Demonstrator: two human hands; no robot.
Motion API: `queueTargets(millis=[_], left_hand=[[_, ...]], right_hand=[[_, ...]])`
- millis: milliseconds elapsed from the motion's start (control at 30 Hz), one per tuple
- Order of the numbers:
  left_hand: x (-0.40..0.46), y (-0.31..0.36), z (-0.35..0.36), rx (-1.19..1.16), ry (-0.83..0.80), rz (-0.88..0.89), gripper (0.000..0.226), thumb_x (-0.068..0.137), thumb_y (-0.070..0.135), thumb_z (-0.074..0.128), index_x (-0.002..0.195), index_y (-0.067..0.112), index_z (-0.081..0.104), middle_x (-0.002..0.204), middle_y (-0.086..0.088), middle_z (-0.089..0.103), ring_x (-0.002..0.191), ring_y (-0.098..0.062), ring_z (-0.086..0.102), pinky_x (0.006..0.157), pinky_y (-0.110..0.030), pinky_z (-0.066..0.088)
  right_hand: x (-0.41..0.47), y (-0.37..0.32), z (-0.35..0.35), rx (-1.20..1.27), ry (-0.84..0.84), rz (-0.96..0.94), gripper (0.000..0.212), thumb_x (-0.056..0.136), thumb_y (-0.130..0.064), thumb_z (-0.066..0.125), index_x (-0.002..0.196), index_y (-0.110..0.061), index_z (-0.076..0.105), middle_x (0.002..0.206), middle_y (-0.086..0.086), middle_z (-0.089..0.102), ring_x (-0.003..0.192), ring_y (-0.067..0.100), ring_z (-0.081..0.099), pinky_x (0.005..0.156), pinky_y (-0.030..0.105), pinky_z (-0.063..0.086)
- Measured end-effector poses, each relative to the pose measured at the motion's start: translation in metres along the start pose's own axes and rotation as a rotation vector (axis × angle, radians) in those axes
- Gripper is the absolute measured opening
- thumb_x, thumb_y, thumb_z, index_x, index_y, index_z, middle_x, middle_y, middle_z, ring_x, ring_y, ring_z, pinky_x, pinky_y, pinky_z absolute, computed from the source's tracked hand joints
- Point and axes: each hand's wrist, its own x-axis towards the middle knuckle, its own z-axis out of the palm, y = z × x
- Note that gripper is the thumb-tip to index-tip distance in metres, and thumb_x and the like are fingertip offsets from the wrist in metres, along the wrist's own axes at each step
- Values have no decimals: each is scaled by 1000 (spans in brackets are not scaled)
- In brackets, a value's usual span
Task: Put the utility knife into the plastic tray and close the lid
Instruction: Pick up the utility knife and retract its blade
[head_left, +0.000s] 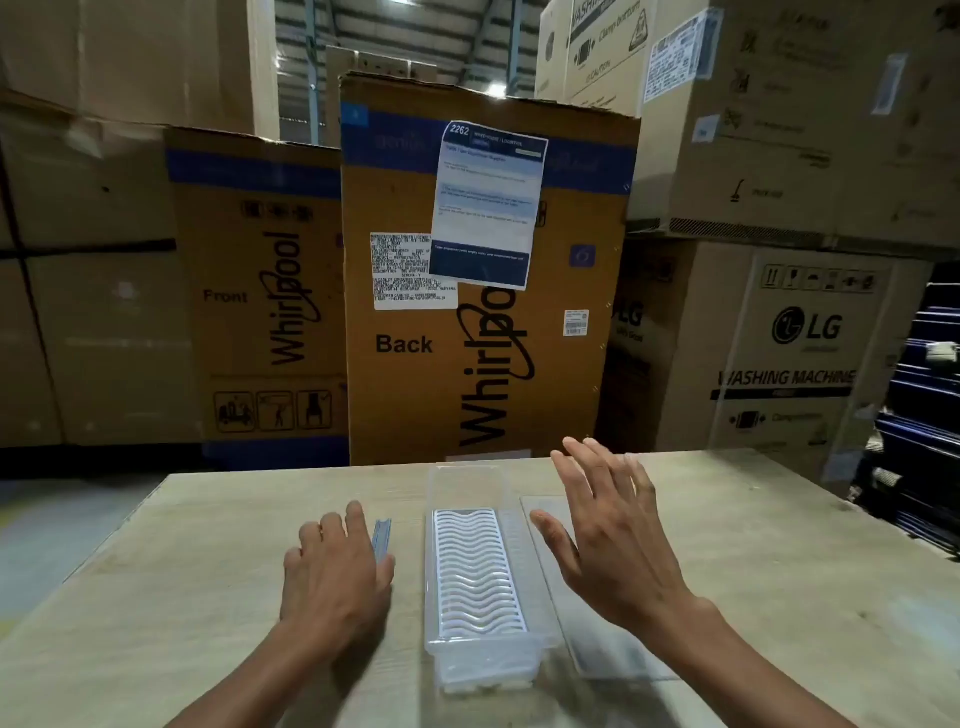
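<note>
A clear plastic tray (432, 587) with a white wavy grid insert lies lengthwise in the middle of the table, open on top. Its clear lid (608, 649) lies flat on the table to the right of it. A pale blue utility knife (382, 538) lies left of the tray. My left hand (335, 577) rests palm down over the knife's near end, fingers curled around it, and only the far end shows. My right hand (608, 530) hovers above the lid with fingers spread, holding nothing.
The pale wooden table (182, 597) ends just beyond the tray. Tall cardboard appliance boxes (483, 364) stand close behind it and on both sides. Dark blue crates (924, 426) are stacked at the far right.
</note>
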Motion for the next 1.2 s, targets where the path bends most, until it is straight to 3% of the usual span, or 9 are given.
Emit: queueTargets(millis=[233,400,500,667,800,900,1000,1100,1200], left_hand=[[13,4,11,-190,-181,-128,58,92,45,62,137,16,40,134,-10,53,119,-27,55,96,-39,54],[21,5,7,-205,-207,-157,33,95,32,60,119,12,50,118,-9,61,95,-22,56,72,-32,48],[25,2,4,-225,-210,-181,19,93,28,63,98,15,50,97,-4,57,89,-24,53,67,-32,44],[32,-3,-1,-203,-251,-178,34,85,32,74,77,20,43,84,-1,54,87,-21,59,55,-25,34],[29,-2,-5,-208,-266,-178,36,85,30,75,74,19,42,74,3,50,80,-17,56,60,-26,39],[26,-4,-8,-273,-309,-189,20,82,27,77,80,15,61,79,0,66,82,-17,66,69,-32,53],[20,-8,-13,-475,-309,-238,13,78,21,81,82,9,76,83,-8,77,81,-21,73,74,-38,61],[8,-1,-34,-858,-143,-237,12,81,18,81,78,10,73,75,-10,76,70,-23,70,58,-33,56],[-3,23,-64,-1221,-133,-165,15,88,18,75,87,4,71,79,-12,74,73,-24,69,63,-33,58]], right_hand=[[1,2,13,25,-18,17,62,97,-60,33,138,-17,50,144,8,55,137,27,48,108,58,41],[4,4,16,49,-9,26,59,96,-59,35,137,-18,51,142,8,56,137,27,48,108,56,42],[6,3,20,60,-19,42,59,97,-59,36,137,-19,50,142,6,56,138,26,46,108,54,41],[7,1,23,79,-37,56,59,96,-60,35,137,-20,51,141,6,57,139,26,45,108,53,41],[7,-1,21,88,-44,59,60,96,-61,33,137,-21,51,142,5,56,141,25,43,109,52,40],[5,-2,19,98,-71,60,64,95,-63,29,136,-21,53,141,4,57,141,26,42,109,52,40],[3,-4,14,145,-94,29,61,95,-64,29,131,-22,57,137,2,60,138,24,44,107,49,42],[3,-9,7,219,-33,-4,54,95,-62,36,125,-25,61,128,-4,64,126,17,52,98,39,48],[13,-26,-18,571,-8,134,39,94,-56,52,120,-29,62,115,-14,65,103,6,62,83,19,50]])
